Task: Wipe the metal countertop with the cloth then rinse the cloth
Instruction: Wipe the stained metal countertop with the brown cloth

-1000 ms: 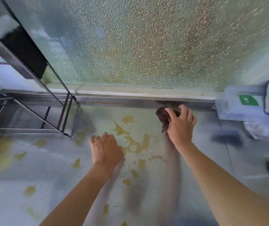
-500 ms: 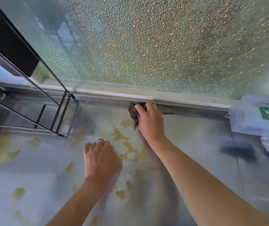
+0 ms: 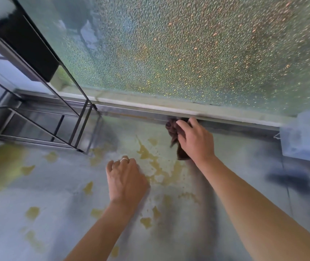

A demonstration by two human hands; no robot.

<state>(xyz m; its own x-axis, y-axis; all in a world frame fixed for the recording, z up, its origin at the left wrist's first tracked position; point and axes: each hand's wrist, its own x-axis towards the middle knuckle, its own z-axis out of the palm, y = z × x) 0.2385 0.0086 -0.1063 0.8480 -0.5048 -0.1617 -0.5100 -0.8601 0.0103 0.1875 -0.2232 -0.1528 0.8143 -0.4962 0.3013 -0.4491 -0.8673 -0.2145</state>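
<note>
The right hand [image 3: 195, 140] is gripping the dark cloth [image 3: 174, 131], bunched against the table [image 3: 244, 166] beside the textured glass panel [image 3: 188, 53]. The left hand [image 3: 126, 178] is resting nearer, fingers bent, holding nothing. Wiping is underway; next, probably sweeping across the yellow stains [image 3: 150, 157].

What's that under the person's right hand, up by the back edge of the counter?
A dark brown cloth, bunched under the right hand and pressed onto the metal countertop beside yellowish stains. Only its left edge shows; the rest, and the metal beneath it, is covered.
</note>
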